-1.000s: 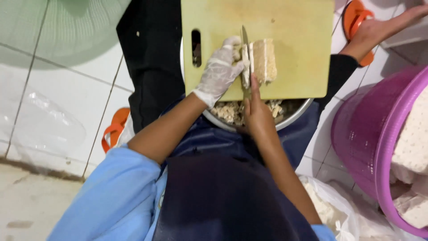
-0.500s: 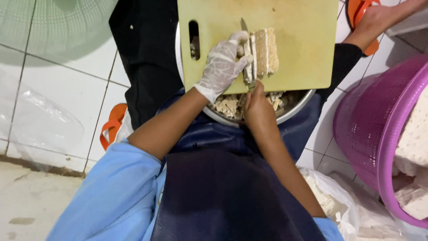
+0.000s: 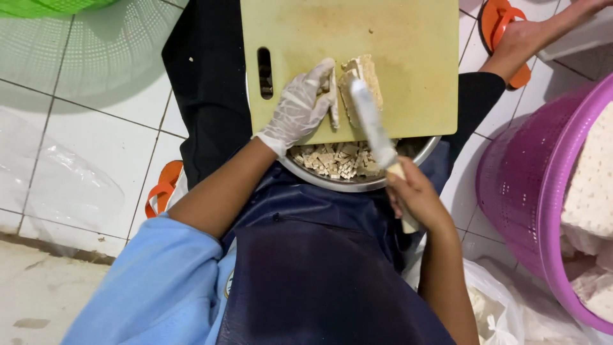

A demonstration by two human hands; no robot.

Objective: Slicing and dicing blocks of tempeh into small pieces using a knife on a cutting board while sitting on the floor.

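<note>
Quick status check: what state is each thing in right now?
Left hand: gloved, pressing on the block.
Right hand: bare, gripping the knife.
Knife: raised, blurred.
Block: partly sliced.
Cutting board: resting across the bowl.
Metal bowl: holding diced pieces.

Your gloved left hand steadies the tempeh block on the yellow cutting board over a metal bowl of diced pieces, while your bare right hand grips the knife.
</note>
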